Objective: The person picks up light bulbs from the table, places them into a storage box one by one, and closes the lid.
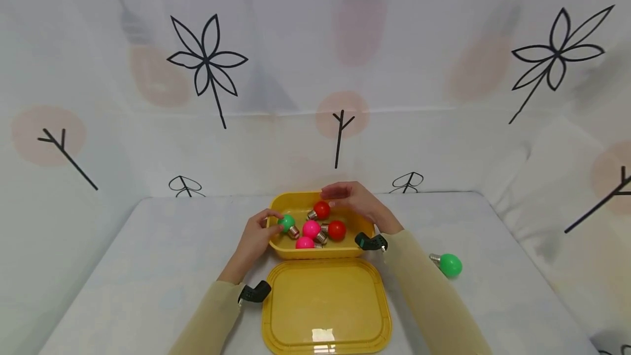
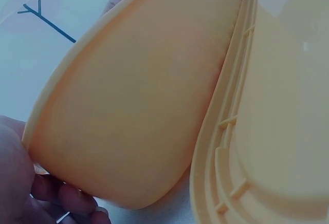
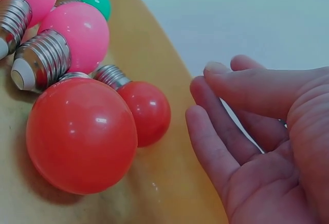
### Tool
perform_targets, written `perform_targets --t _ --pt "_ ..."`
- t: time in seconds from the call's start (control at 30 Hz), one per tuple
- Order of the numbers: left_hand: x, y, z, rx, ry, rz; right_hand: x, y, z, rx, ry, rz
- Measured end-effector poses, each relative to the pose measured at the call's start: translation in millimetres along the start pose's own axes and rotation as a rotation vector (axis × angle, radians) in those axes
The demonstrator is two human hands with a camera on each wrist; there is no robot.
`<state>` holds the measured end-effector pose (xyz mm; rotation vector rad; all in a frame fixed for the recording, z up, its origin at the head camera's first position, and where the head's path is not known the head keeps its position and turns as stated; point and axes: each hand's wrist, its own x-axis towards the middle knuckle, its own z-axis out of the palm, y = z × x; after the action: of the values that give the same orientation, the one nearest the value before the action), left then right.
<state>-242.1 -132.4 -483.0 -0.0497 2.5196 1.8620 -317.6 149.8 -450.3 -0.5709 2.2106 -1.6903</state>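
My left hand (image 1: 255, 239) grips the left end of a yellow plastic box (image 1: 315, 253). Its thumb and index finger come over the rim beside a green light bulb (image 1: 286, 222), while other fingers show outside the wall in the left wrist view. Two red bulbs (image 1: 337, 230) and two pink bulbs (image 1: 311, 229) also lie in the box, metal screw caps visible. My right hand (image 1: 359, 201) hovers over the box's back right part, near a red bulb (image 1: 322, 210). Its fingers are loosely bent, with nothing between them in the right wrist view.
A yellow lid (image 1: 325, 303) lies flat on the white-covered table, just in front of the box. Another green bulb (image 1: 451, 265) rests on the table to the right, beyond my right sleeve. A patterned cloth (image 1: 296, 70) hangs behind the table.
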Motion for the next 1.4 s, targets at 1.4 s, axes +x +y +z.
perform_targets --t 1.4 --pt "3.6 0.9 -1.1 0.038 -0.017 0.03 -51.4 -16.4 -36.0 -0.083 0.064 0.003"
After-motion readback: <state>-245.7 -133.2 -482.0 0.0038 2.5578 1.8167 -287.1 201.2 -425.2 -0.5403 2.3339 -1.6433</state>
